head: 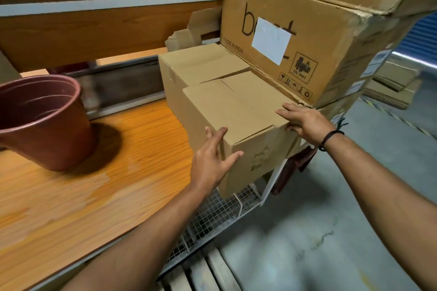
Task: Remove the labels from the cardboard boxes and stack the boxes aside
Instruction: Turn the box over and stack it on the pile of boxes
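Observation:
A small plain cardboard box (238,111) stands at the right end of the wooden table (82,196), partly over a wire mesh shelf. My left hand (212,160) presses flat against its near left corner. My right hand (305,123) lies on its right top edge, fingers spread. Torn patches show on the box's front face. A second plain box (201,64) sits right behind it. To the right stands a large printed box (331,38) with a white label (270,40) stuck on its side.
A brown plastic pot (45,120) stands on the table at the left. More cardboard boxes are stacked above and behind the large one. A wire mesh shelf (217,215) sits below the table's end. Grey concrete floor (331,231) lies to the right, with flattened cardboard farther back.

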Available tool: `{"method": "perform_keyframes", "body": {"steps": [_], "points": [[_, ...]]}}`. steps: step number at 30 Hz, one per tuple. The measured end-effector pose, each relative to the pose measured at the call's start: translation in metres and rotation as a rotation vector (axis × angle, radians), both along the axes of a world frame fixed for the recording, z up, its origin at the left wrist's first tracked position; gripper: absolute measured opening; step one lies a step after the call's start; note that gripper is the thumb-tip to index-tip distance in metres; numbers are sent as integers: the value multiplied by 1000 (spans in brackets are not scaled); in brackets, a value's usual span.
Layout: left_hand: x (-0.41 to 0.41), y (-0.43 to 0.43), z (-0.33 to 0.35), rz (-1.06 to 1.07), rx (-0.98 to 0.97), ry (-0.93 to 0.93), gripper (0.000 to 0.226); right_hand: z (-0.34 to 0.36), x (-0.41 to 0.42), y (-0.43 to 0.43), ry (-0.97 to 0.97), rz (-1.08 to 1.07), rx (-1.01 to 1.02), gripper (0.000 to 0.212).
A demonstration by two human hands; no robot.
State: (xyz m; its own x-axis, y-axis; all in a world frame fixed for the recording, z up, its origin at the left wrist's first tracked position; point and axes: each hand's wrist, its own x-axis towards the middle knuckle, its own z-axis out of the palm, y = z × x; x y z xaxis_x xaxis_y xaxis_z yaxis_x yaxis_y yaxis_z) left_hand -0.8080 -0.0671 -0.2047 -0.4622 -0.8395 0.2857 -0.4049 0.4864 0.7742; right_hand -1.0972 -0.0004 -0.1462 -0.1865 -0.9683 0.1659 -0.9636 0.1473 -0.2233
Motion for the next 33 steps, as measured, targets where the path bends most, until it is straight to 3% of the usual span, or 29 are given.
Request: {"method": "perform_keyframes", "body": {"steps": [13,17,21,23,27,33], "points": [[-12,-11,5,-3,-85,-183,82,10,-15,-19,-94,-28,83,64],[-5,-15,1,30,-139,-175,82,33,-7,-17,-369,-43,118,54],[-5,-27,-4,-73,-83,-47,77,34,7,-13,-462,44,117,49],[-8,-30,-2,-105,-25,9,75,27,13,-16,-376,26,91,47],[-16,-34,6,-85,110,62,72,8,29,-27,-25,-28,136,84],[-19,-39,12,-107,161,97,59,0,32,-33,91,-57,83,79]]}}
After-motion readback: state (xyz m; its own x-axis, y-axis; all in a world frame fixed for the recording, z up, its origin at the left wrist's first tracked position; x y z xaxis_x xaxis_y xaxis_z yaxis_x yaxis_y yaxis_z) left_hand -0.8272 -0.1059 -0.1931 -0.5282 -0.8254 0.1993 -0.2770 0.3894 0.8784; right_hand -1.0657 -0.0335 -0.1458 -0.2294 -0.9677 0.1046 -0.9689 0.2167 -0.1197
